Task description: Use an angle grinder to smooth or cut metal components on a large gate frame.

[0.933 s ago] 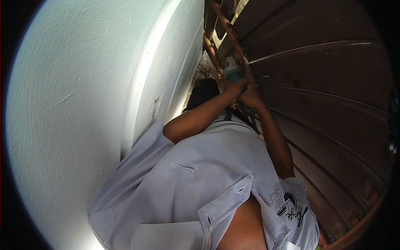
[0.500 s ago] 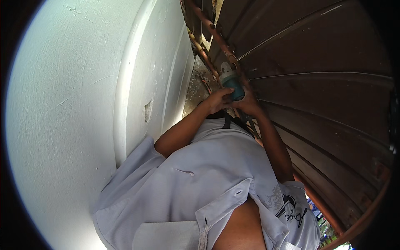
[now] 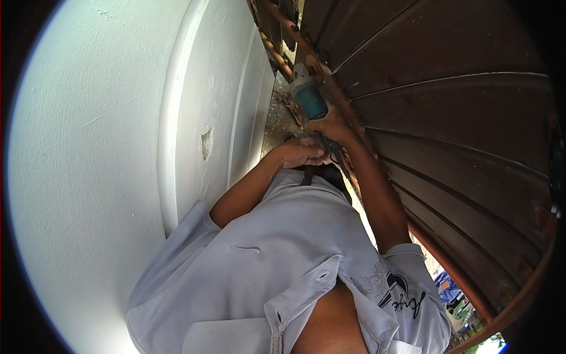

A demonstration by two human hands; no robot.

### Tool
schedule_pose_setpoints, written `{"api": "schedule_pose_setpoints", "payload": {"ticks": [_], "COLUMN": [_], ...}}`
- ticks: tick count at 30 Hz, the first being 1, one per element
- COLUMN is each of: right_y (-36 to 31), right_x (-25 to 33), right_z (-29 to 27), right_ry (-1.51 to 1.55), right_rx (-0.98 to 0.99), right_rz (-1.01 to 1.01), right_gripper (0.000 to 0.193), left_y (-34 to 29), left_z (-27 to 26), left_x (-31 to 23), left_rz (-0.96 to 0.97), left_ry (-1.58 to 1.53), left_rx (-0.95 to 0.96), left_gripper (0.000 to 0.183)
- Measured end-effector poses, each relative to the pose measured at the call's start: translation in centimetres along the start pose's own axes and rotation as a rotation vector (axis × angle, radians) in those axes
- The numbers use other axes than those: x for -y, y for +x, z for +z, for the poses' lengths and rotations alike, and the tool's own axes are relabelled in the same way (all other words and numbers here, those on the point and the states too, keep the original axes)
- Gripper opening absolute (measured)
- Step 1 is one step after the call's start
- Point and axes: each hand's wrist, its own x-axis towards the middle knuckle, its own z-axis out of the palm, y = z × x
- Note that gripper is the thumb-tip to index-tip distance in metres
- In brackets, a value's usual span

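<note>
R hand [image 3: 335, 125] is clamped round the rear of the teal & grey angle grinder [image 3: 311, 101], held up alongside the L edge of the brown panel [image 3: 454, 118], head pointing away from the person. Disc [image 3: 315, 66] is on the grinder's R side, right by the reddish rail [image 3: 295, 32] along that edge; can't tell if touching or apart, too small & dark there. L hand [image 3: 299, 153] is lower, near the grinder's tail end & dark cord [image 3: 338, 160], fingers bent; can't tell if it grips anything, as its fingertips are partly hidden & the bit btwn the hands is in shadow. Cord's far end is lost to view. Ground [image 3: 276, 112] past the hands is just a narrow strip, debris hard to make out. Pale wall [image 3: 100, 147] & panel both run into the black rim, outer edges cut off. Room's tight: wall on L, panel on R, narrowing toward the top; some space btwn wall & L hand, v. little btwn R forearm & panel. Bright gap by panel's lower edge, w/ blurry coloured stuff.
</note>
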Motion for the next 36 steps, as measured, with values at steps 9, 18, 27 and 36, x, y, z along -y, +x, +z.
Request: {"api": "schedule_pose_setpoints", "payload": {"ticks": [9, 18, 27, 36], "right_y": [-2.1, -4.5, -5.8, -4.8], "right_x": [-2.2, -5.5, -5.8, -3.9], "right_z": [-0.2, 0.0, -1.9, -3.2], "right_ry": [0.021, -0.037, -0.130, -0.208], "right_rx": [0.066, 0.069, 0.112, 0.177], "right_rz": [0.091, 0.070, 0.105, 0.222], "right_gripper": [0.100, 0.108, 0.090, 0.085], "left_y": [0.9, 1.6, 7.1, 9.2], "left_z": [-1.3, 5.0, 5.0, 3.2], "left_x": [2.3, -1.7, 0.5, 0.5], "left_rz": [0.063, 0.166, 0.229, 0.172], "left_ry": [-0.195, -0.230, -0.333, -0.289], "left_rx": [-0.189, -0.385, -0.392, -0.538], "left_gripper": [0.045, 0.060, 0.031, 0.033]}}
